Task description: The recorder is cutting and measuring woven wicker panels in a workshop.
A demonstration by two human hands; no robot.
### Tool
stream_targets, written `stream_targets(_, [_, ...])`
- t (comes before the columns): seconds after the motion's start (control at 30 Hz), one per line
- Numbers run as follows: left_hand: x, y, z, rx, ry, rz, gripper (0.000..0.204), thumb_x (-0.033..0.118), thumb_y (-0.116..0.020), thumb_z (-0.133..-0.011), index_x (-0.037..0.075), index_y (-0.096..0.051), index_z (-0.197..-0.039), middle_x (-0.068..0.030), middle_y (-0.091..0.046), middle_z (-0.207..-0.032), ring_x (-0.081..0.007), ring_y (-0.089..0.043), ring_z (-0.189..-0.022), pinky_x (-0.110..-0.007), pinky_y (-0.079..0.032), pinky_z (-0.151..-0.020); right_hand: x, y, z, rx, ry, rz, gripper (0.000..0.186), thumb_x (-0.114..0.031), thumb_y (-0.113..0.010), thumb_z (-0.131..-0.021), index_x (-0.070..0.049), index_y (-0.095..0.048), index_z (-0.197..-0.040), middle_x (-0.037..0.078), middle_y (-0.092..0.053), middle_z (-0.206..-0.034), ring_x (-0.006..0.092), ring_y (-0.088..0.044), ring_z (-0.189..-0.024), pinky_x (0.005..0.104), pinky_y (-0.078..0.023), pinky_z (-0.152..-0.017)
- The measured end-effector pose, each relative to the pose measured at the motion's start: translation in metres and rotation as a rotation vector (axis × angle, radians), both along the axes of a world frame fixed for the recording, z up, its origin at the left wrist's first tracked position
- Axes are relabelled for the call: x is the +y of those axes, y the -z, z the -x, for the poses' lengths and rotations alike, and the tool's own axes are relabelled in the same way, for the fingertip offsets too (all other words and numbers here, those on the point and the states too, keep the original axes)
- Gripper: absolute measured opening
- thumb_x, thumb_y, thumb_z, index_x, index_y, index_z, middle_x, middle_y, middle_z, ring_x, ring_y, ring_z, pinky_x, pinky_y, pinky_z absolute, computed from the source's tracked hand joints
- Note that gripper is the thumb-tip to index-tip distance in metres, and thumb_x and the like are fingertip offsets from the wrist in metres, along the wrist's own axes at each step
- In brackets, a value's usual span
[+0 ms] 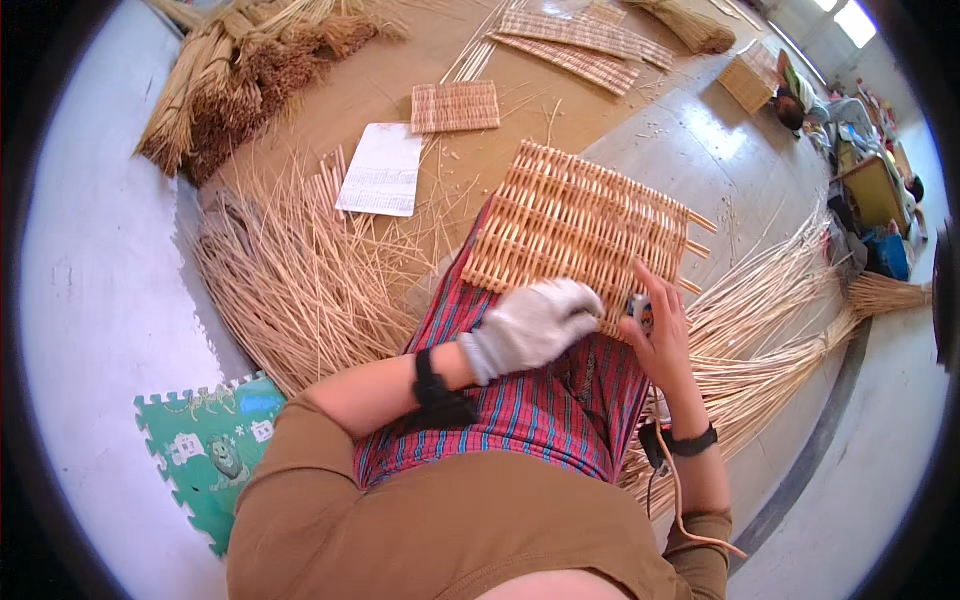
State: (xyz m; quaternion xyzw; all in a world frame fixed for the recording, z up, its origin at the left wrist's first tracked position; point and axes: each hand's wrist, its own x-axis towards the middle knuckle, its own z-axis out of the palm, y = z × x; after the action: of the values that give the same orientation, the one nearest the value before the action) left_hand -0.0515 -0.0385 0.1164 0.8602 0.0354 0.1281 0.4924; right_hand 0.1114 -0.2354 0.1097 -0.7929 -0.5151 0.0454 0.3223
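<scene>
A woven wicker panel (575,235) lies tilted over my lap, with several bare rod ends sticking out at its right side. My left hand (540,322), in a white glove, is closed at the panel's near edge. Its fingers are curled and slightly blurred, so whatever they hold is hidden. Bare, my right hand (662,325) grips the panel's near right corner, index finger lying along the weave. A small white and blue thing (641,312) shows by its thumb; I cannot make out what it is. One loose wicker strand (678,500) hangs down past my right wrist.
Loose wicker rods (290,270) spread on the left, and long bundled rods (780,340) on the right. Beyond lie a printed sheet (382,170), a small woven panel (455,106) and longer panels (590,40). A green foam mat (205,490) is at left. Another person (795,100) works far right.
</scene>
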Motion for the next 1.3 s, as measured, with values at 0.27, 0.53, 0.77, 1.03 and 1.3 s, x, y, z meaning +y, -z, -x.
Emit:
stream_targets(0.27, [0.104,0.015,0.071,0.370,-0.503,-0.298,0.064,0.043,-0.088,-0.085,0.001,-0.062,-0.126,-0.0170,-0.065,-0.111,-0.0279,-0.066,-0.102,-0.040,-0.054,-0.092,-0.018,0.010,0.002,0.173,0.360,-0.214,0.037,-0.001,-0.060,-0.093,-0.005,-0.062,-0.130,0.015,-0.060,-0.116,0.0286,-0.060,-0.111,0.0397,-0.047,-0.098])
stream_targets(0.53, [0.142,0.007,0.033,0.558,-0.101,-0.398,0.093,0.072,-0.078,-0.080,-0.002,-0.060,-0.133,-0.0270,-0.067,-0.126,-0.0440,-0.065,-0.119,-0.049,-0.052,-0.101,-0.054,-0.005,-0.027,0.045,0.425,0.275,0.045,-0.034,-0.076,-0.095,-0.005,-0.065,-0.128,0.018,-0.066,-0.109,0.0364,-0.065,-0.106,0.0440,-0.051,-0.092])
stream_targets(0.77, [0.147,0.001,0.003,0.906,-0.005,-0.244,0.109,0.072,-0.078,-0.081,-0.007,-0.044,-0.148,-0.0360,-0.068,-0.126,-0.0489,-0.066,-0.121,-0.048,-0.053,-0.104,-0.030,-0.028,-0.019,0.030,0.329,0.746,0.063,-0.049,-0.078,-0.092,-0.010,-0.063,-0.139,0.023,-0.074,-0.104,0.0442,-0.073,-0.094,0.0501,-0.057,-0.081])
stream_targets(1.03, [0.143,0.018,-0.006,0.869,-0.012,-0.311,0.108,0.067,-0.078,-0.085,-0.013,-0.039,-0.145,-0.0380,-0.069,-0.115,-0.0499,-0.068,-0.114,-0.049,-0.055,-0.099,-0.025,0.002,0.000,0.099,0.310,0.554,0.075,-0.046,-0.082,-0.089,0.006,-0.052,-0.135,0.026,-0.071,-0.093,0.0468,-0.070,-0.090,0.0508,-0.055,-0.080])
stream_targets(1.3, [0.138,0.016,-0.008,0.871,0.011,-0.410,0.096,0.062,-0.077,-0.088,-0.016,-0.044,-0.132,-0.0358,-0.071,-0.097,-0.0479,-0.073,-0.100,-0.051,-0.057,-0.089,-0.015,0.001,-0.002,0.058,0.260,0.667,0.067,-0.045,-0.083,-0.088,0.005,-0.056,-0.124,0.027,-0.072,-0.091,0.0473,-0.071,-0.090,0.0525,-0.055,-0.078])
